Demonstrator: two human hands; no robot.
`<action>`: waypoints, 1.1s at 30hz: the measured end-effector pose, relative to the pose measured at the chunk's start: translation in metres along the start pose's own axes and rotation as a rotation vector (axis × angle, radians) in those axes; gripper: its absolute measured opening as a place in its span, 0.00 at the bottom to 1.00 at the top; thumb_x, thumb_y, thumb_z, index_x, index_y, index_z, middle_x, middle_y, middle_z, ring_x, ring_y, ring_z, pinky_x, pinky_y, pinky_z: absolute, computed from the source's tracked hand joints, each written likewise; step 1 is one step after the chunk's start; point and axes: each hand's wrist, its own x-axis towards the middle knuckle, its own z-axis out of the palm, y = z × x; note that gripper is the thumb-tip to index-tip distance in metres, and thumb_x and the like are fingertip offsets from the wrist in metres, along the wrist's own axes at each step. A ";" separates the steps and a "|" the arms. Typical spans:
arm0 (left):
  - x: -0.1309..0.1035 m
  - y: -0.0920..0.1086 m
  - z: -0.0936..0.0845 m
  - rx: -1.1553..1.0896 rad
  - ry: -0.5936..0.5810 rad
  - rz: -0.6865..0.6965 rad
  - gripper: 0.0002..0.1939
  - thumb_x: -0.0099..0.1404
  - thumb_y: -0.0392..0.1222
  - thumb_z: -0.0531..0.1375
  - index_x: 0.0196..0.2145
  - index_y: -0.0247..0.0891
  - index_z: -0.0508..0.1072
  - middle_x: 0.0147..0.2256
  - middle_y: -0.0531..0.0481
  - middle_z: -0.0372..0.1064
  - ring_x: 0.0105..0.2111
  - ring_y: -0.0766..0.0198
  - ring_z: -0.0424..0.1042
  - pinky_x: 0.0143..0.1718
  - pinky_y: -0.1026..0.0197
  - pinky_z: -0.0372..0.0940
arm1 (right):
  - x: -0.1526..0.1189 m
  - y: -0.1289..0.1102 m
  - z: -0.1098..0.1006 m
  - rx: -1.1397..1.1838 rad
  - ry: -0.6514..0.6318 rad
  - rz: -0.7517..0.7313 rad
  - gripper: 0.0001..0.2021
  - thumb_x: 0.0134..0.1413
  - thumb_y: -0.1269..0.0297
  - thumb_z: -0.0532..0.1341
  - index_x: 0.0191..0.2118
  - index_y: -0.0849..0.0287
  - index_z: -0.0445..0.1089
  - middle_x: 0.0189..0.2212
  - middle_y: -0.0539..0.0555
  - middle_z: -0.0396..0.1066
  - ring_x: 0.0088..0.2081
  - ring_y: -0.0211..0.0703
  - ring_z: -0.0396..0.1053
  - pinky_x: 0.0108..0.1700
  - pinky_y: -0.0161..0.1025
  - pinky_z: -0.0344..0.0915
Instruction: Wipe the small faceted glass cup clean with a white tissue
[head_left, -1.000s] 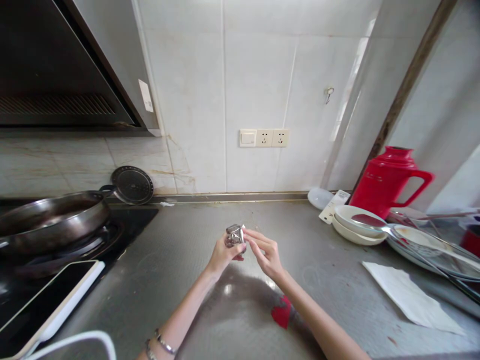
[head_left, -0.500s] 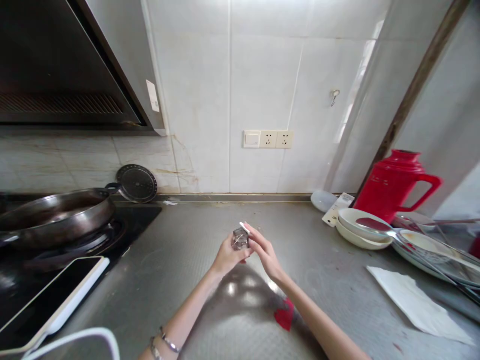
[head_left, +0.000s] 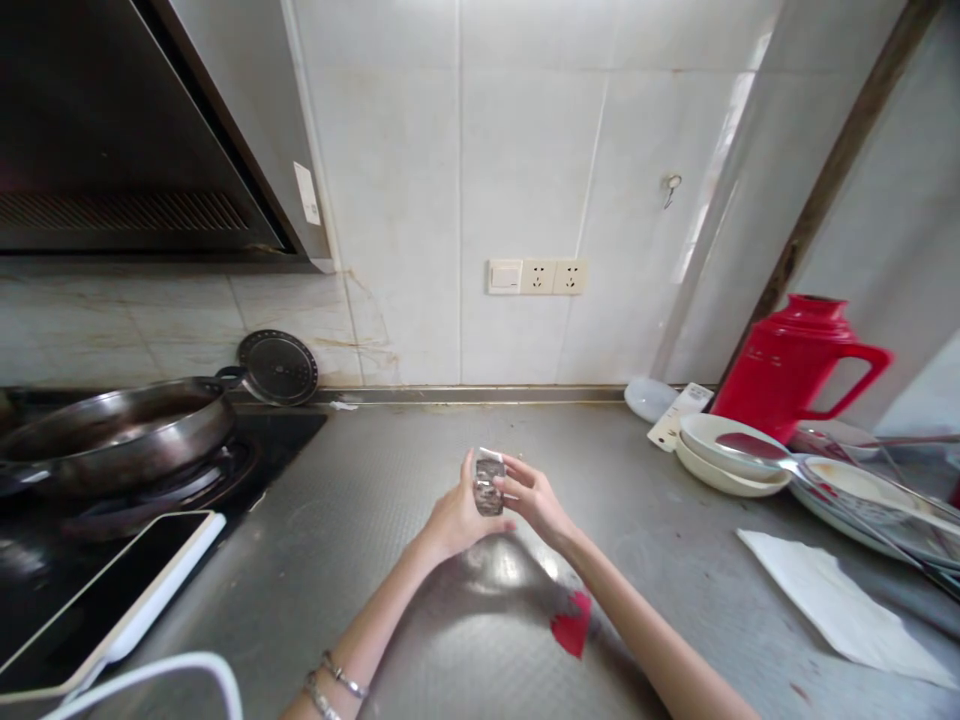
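Between my hands, above the steel counter (head_left: 360, 520), is a small clear faceted glass object (head_left: 489, 490) with dark and bright reflections; its exact kind is hard to make out. My left hand (head_left: 454, 518) is closed around its left side and underside, thumb pointing right below it. From the right, my right hand (head_left: 541, 508) rests bent fingertips on the object's right side. A thin pale edge shows at its top, partly behind the fingers. Below my right forearm lies a red scrap (head_left: 573, 624).
A steel pan (head_left: 180, 415) sits on the stove at left, near a phone (head_left: 90, 600) with a white cable (head_left: 202, 662). At right are a red thermos jug (head_left: 780, 365), stacked bowls (head_left: 731, 478), dishes with utensils, and a white paper napkin (head_left: 832, 605).
The glass object has turned so a broader face shows. My right fingers have shifted from its top, with the white piece there, to its right side. My left hand still holds it.
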 end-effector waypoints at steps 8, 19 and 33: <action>0.001 -0.010 0.001 0.344 -0.065 0.048 0.71 0.35 0.51 0.75 0.67 0.43 0.35 0.62 0.34 0.54 0.57 0.41 0.61 0.53 0.46 0.60 | 0.000 0.000 0.004 0.182 0.078 0.232 0.18 0.51 0.54 0.64 0.43 0.63 0.72 0.37 0.59 0.76 0.31 0.47 0.76 0.33 0.43 0.74; 0.000 -0.006 0.007 0.245 0.063 0.159 0.44 0.43 0.47 0.73 0.55 0.43 0.59 0.53 0.42 0.66 0.52 0.49 0.68 0.51 0.51 0.63 | 0.002 0.006 -0.001 -0.011 0.076 0.289 0.23 0.54 0.45 0.58 0.48 0.56 0.70 0.45 0.59 0.72 0.41 0.50 0.74 0.25 0.35 0.68; 0.004 -0.015 0.014 -0.009 0.126 0.185 0.41 0.46 0.39 0.70 0.54 0.40 0.55 0.50 0.42 0.67 0.46 0.55 0.71 0.47 0.54 0.65 | -0.009 -0.001 -0.003 -0.730 0.142 -0.448 0.18 0.61 0.55 0.54 0.52 0.55 0.69 0.52 0.58 0.71 0.55 0.53 0.67 0.57 0.53 0.61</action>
